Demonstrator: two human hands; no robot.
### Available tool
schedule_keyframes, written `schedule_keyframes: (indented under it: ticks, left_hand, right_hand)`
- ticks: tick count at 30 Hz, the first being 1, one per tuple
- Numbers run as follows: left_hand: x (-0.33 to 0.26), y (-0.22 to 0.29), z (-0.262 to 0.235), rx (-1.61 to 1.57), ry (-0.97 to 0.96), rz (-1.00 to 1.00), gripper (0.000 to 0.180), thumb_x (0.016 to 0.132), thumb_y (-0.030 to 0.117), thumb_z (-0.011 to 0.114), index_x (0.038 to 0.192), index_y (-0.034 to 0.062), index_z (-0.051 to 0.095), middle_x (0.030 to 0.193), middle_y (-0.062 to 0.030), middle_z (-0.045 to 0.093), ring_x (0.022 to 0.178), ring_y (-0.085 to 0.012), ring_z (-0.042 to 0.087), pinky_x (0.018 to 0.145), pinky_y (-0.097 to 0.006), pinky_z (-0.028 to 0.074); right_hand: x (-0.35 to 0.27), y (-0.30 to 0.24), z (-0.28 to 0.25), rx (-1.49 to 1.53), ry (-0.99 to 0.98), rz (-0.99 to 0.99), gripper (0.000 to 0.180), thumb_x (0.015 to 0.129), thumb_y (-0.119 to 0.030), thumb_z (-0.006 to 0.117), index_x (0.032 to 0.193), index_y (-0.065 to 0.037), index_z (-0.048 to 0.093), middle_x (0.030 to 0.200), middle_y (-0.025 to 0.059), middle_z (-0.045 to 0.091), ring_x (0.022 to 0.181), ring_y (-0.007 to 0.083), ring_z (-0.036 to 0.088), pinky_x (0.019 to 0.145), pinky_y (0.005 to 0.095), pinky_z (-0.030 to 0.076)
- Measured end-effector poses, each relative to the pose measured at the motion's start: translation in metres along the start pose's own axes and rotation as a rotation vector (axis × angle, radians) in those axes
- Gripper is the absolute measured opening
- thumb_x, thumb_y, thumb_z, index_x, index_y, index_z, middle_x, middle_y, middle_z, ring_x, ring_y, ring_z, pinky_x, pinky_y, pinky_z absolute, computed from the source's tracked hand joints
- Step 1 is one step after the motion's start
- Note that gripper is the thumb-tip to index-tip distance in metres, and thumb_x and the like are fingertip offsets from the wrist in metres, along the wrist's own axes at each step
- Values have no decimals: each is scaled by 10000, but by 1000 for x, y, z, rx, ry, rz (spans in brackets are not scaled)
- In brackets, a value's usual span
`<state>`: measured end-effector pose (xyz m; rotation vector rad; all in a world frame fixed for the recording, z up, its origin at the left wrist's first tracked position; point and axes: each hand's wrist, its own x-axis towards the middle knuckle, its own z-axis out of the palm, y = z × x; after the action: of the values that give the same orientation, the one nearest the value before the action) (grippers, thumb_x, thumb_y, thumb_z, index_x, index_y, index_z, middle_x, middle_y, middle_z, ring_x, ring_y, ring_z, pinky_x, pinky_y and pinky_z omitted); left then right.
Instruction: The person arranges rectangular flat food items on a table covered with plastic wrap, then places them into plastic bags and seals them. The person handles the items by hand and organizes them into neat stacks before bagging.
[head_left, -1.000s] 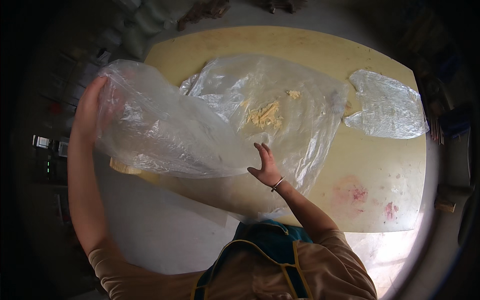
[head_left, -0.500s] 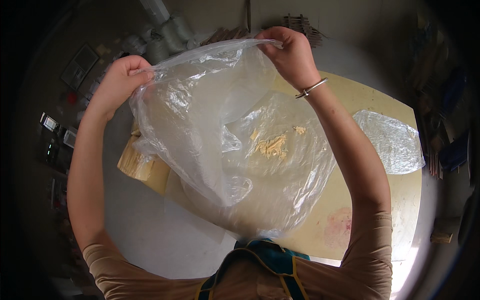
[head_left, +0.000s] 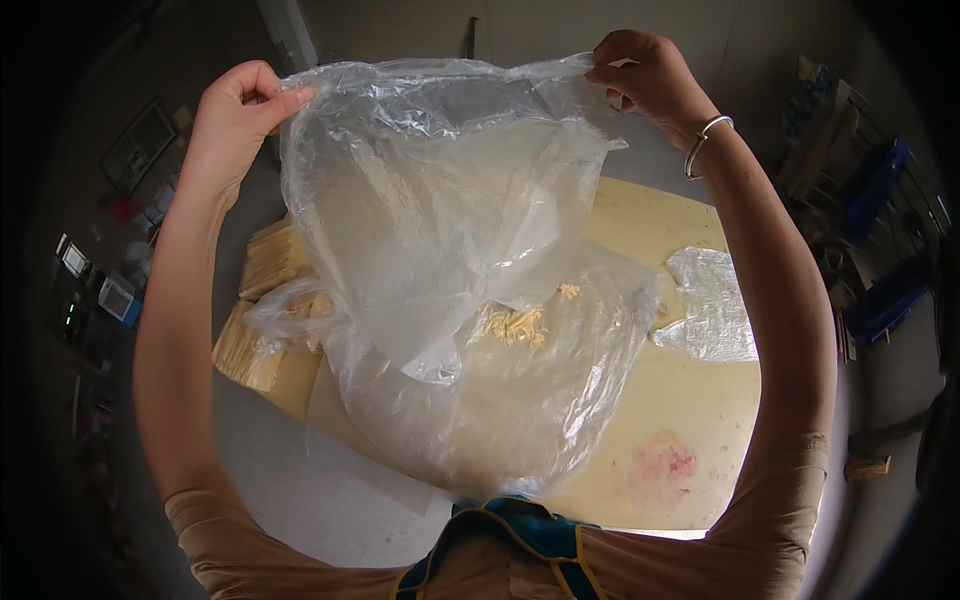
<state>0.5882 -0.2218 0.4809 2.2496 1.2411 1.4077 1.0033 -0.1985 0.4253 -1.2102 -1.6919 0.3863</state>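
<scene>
A large clear plastic bag (head_left: 450, 180) hangs stretched between my raised hands. My left hand (head_left: 245, 105) pinches its upper left corner between thumb and fingers. At the upper right corner, my right hand (head_left: 650, 80) grips the bag's edge with bent fingers; a silver bangle (head_left: 700, 148) circles that wrist. The bag's lower part drapes over a clear plastic sheet or bag (head_left: 560, 400) spread on the table. Pale yellow broken pieces (head_left: 515, 325) lie in a small heap around the middle of that plastic.
Under the plastic is a yellowish table (head_left: 640, 215) with a reddish stain (head_left: 665, 465). Bundles of pale yellow sticks (head_left: 250, 345) sit at its left edge. A folded clear plastic piece (head_left: 710, 305) lies at the right. Shelving and blue objects (head_left: 880, 185) stand farther right.
My hands have risen and moved farther apart, my right hand going right. The bag is now pulled wide and taut along its top edge.
</scene>
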Motion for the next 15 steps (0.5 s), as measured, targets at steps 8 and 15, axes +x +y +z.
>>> schedule_keyframes:
  ticks: [8, 15]
  left_hand:
    - [9, 7, 6, 682, -39, 177, 267, 993, 231, 638, 923, -22, 687, 909, -11, 652, 746, -108, 598, 668, -270, 461]
    - [9, 9, 16, -94, 145, -142, 304, 1038, 260, 562, 1194, 13, 647, 1094, -59, 689, 847, -200, 749, 689, -252, 548]
  right_hand:
    - [-6, -16, -16, 169, 59, -96, 103, 932, -118, 689, 971, -34, 645, 911, 67, 712, 765, 160, 731, 720, 256, 588]
    - [23, -20, -4, 493, 130, -147, 98, 959, -11, 549, 1052, 11, 524, 907, 127, 657, 902, 247, 729, 730, 306, 599]
